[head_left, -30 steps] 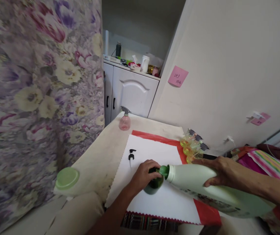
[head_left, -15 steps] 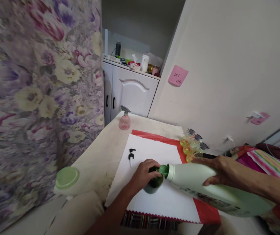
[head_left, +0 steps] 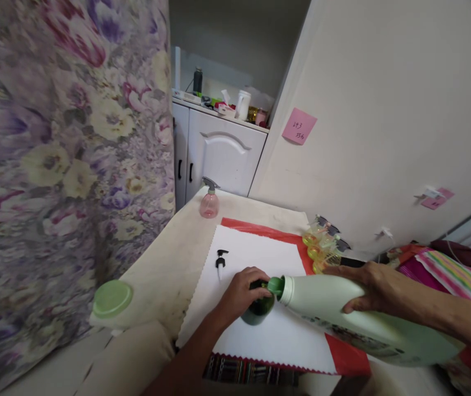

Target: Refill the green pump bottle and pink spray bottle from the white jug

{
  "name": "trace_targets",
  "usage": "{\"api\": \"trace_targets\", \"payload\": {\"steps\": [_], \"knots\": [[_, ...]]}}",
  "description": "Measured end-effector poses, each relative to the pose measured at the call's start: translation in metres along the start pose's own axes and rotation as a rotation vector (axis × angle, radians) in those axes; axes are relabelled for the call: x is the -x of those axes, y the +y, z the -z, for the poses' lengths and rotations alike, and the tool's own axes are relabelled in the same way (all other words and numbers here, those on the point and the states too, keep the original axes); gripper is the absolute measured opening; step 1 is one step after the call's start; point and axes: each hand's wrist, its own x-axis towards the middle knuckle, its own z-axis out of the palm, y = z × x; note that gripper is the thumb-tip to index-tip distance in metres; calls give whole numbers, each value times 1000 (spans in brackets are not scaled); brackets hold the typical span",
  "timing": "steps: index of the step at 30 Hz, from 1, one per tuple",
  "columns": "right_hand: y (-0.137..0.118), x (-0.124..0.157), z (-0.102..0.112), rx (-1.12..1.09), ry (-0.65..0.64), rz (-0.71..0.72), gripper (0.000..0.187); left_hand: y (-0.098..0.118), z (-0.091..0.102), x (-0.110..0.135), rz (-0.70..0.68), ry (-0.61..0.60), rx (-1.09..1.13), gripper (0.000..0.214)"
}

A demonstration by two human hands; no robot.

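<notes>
My left hand (head_left: 247,291) is wrapped round the upper part of a dark green bottle (head_left: 255,314), which stands on a white sheet (head_left: 284,335). In my right hand (head_left: 373,291) is a large pale green detergent bottle (head_left: 338,313), tipped nearly level. Its green spout (head_left: 275,285) rests at or just over the dark bottle's mouth; my fingers hide the exact contact, and I cannot tell whether liquid flows. A black pump head (head_left: 221,261) with a white tube lies on the sheet, beyond my left hand.
A pink spray bottle (head_left: 209,202) stands at the table's far corner. Yellow-tinted clear bottles (head_left: 320,245) with dark trigger tops are along the right side. Red cloth (head_left: 260,230) shows under the sheet. A green lid (head_left: 112,299) sits low on the left, beside a floral curtain (head_left: 70,165).
</notes>
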Motion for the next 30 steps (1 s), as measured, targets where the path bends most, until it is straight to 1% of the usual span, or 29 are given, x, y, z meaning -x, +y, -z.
{"api": "trace_targets", "payload": {"steps": [6,10,25,30], "knots": [[-2,0,1,-48,-17,6,65,-1,0,-1,-28,-5,-12,18],[0,0,0,-41,-18,-11,63,-2,-1,-2,-30,2,-9,18],[-4,0,4,-22,4,25,59,1,0,0,-7,-5,-16,16],[-4,-1,4,-41,-6,14,58,3,1,0,19,-14,-22,17]]}}
